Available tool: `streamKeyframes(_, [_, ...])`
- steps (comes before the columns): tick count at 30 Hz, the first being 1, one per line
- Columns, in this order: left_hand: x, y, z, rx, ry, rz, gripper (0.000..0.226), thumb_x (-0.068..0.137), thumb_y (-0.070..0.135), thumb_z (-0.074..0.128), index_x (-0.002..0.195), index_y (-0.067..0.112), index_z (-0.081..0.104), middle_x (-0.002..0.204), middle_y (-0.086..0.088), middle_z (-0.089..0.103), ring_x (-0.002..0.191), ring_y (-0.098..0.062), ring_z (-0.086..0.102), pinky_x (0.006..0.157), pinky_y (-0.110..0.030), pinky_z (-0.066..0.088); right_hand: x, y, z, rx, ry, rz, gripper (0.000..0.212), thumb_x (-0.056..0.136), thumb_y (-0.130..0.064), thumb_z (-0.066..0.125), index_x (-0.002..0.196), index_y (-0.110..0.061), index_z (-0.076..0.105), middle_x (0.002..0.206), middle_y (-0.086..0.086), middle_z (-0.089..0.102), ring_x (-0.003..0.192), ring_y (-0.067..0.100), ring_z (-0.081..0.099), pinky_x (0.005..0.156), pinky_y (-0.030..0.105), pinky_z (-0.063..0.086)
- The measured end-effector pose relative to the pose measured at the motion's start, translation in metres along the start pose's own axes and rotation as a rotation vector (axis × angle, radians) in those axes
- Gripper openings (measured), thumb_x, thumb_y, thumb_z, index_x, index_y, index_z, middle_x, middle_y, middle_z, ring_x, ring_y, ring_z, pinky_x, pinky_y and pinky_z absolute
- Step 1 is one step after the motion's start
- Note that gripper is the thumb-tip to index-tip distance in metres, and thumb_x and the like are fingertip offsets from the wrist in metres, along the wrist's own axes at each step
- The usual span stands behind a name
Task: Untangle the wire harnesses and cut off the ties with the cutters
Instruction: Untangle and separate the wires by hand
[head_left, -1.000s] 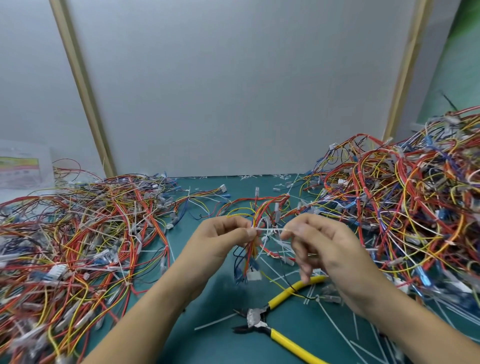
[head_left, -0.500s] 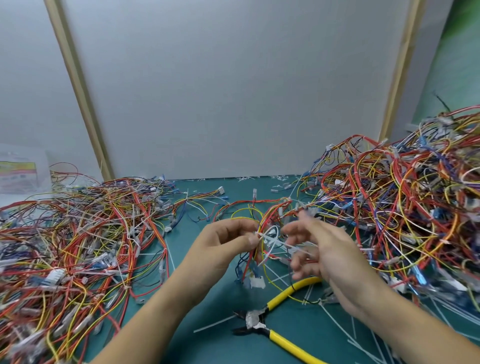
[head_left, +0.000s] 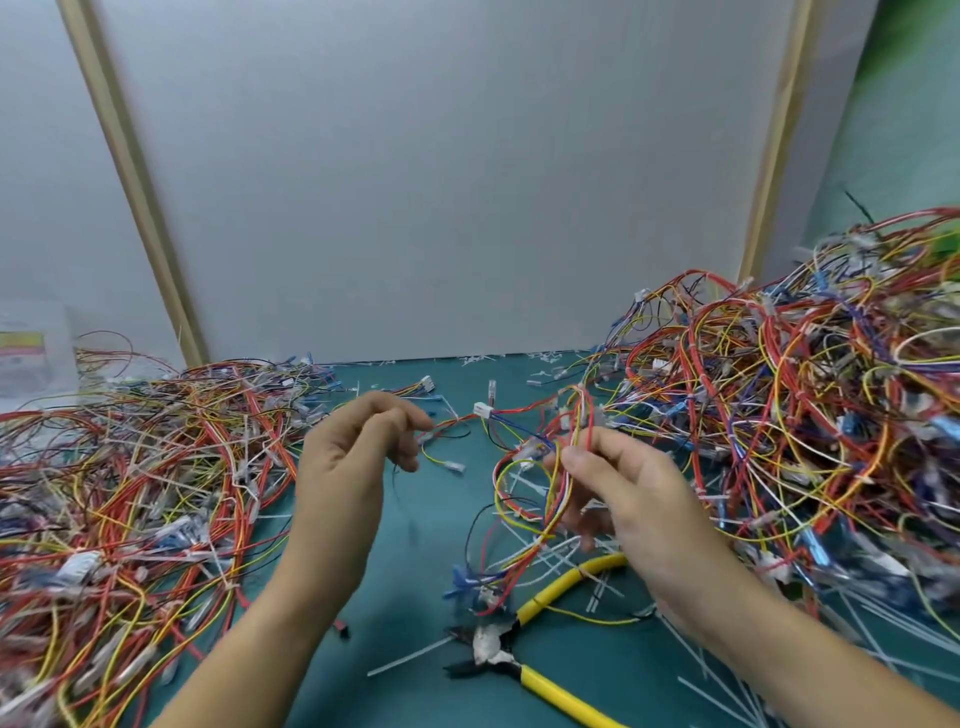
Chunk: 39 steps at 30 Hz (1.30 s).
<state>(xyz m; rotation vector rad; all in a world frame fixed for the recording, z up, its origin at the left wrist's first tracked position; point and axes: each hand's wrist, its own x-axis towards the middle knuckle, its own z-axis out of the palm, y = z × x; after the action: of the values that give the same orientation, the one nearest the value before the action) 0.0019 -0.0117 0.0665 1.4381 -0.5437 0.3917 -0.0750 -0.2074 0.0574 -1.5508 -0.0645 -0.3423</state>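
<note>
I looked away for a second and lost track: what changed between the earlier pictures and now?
The hands, which together pinched a white tie at the harness, have parted. The left hand moved left and let go, fingers loosely curled, nothing visible in it. The right hand keeps pinching the harness, whose wires now dangle from it. The cutters, the left pile and the right pile stayed put.

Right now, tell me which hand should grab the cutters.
Left, probably. The left hand looks free, fingers loosely curled, while the right hand pinches the wire bundle. The cutters lie on the mat between both forearms.
</note>
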Motion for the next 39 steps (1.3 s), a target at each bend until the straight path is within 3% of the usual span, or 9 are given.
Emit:
streamKeyframes(4, [-0.011,0.005,0.008,0.195,0.004,0.115,0.016,0.087,0.023,0.053,0.082,0.018,0.067,0.070,0.009,0.060,0.067,-0.010,0.052,0.065,-0.020,0.042,-0.005,0.005,0.006,-0.075,-0.033,-0.160,0.017,0.101,-0.012,0.053,0.095,-0.012,0.069,0.071,0.010,0.061,0.059,0.012,0.059,0.049,0.028,0.051])
streamKeyframes(14, [-0.019,0.019,0.016,0.525,-0.032,0.550,0.012,0.092,0.014,0.059,0.102,0.013,0.065,0.100,0.004,0.060,0.100,-0.007,0.058,0.087,-0.016,0.040,-0.008,0.016,0.013,-0.368,-0.040,-0.351,0.014,0.095,-0.027,0.057,0.097,-0.024,0.071,0.087,-0.004,0.071,0.084,0.016,0.068,0.077,0.044,0.057])
streamKeyframes(19, [-0.025,0.016,0.018,0.497,-0.280,0.232,0.026,0.086,0.044,0.068,0.102,0.023,0.067,0.088,0.011,0.066,0.085,-0.010,0.064,0.078,-0.020,0.045,-0.011,0.020,0.016,-0.627,-0.247,-0.395,0.013,0.097,-0.028,0.058,0.102,-0.031,0.069,0.096,-0.016,0.067,0.095,0.007,0.063,0.080,0.034,0.052])
streamKeyframes(22, [-0.022,0.011,0.021,0.349,-0.309,0.081,0.014,0.086,0.022,0.077,0.098,0.019,0.070,0.083,0.002,0.071,0.073,-0.014,0.066,0.070,-0.022,0.051,-0.012,0.019,0.016,-0.692,-0.246,-0.407,0.012,0.095,-0.030,0.063,0.101,-0.028,0.073,0.099,-0.017,0.069,0.097,0.005,0.063,0.083,0.033,0.050])
streamKeyframes(25, [-0.016,0.007,0.019,0.064,-0.200,-0.122,0.011,0.093,-0.003,0.061,0.097,0.004,0.068,0.084,-0.009,0.075,0.071,-0.015,0.070,0.067,-0.022,0.054,-0.013,0.012,0.016,-0.538,-0.047,-0.421,0.012,0.090,-0.035,0.064,0.089,-0.027,0.073,0.088,-0.014,0.068,0.084,0.010,0.065,0.070,0.032,0.052])
streamKeyframes(28, [-0.011,0.005,0.016,-0.159,-0.104,-0.254,0.017,0.095,-0.008,0.048,0.099,-0.001,0.062,0.085,-0.013,0.074,0.074,-0.029,0.073,0.069,-0.026,0.057,-0.009,0.004,0.007,-0.390,0.197,-0.412,0.014,0.092,-0.036,0.062,0.084,-0.028,0.070,0.084,-0.008,0.065,0.078,0.018,0.063,0.065,0.047,0.056])
streamKeyframes(33, [-0.012,0.004,0.020,-0.284,-0.132,-0.305,0.015,0.099,-0.006,0.041,0.103,-0.001,0.055,0.084,-0.012,0.072,0.070,-0.027,0.072,0.069,-0.031,0.059,-0.010,0.004,0.007,-0.364,0.078,-0.271,0.010,0.093,-0.032,0.065,0.085,-0.033,0.071,0.078,-0.008,0.068,0.071,0.012,0.062,0.068,0.045,0.053])
streamKeyframes(36, [-0.015,0.003,0.020,-0.292,-0.187,-0.297,0.010,0.099,-0.002,0.045,0.099,0.005,0.052,0.083,-0.014,0.072,0.068,-0.023,0.070,0.069,-0.027,0.057,-0.013,0.005,0.014,-0.328,-0.015,-0.210,0.016,0.092,-0.042,0.061,0.082,-0.038,0.073,0.073,0.000,0.069,0.067,0.025,0.062,0.064,0.046,0.051])
streamKeyframes(39, [-0.017,0.003,0.018,-0.204,-0.248,-0.273,0.016,0.087,0.014,0.062,0.096,0.008,0.050,0.079,-0.011,0.072,0.071,-0.022,0.069,0.068,-0.023,0.053,-0.011,0.008,0.013,-0.280,-0.033,-0.181,0.019,0.095,-0.019,0.064,0.079,-0.028,0.071,0.066,0.001,0.068,0.056,0.016,0.059,0.058,0.041,0.051])
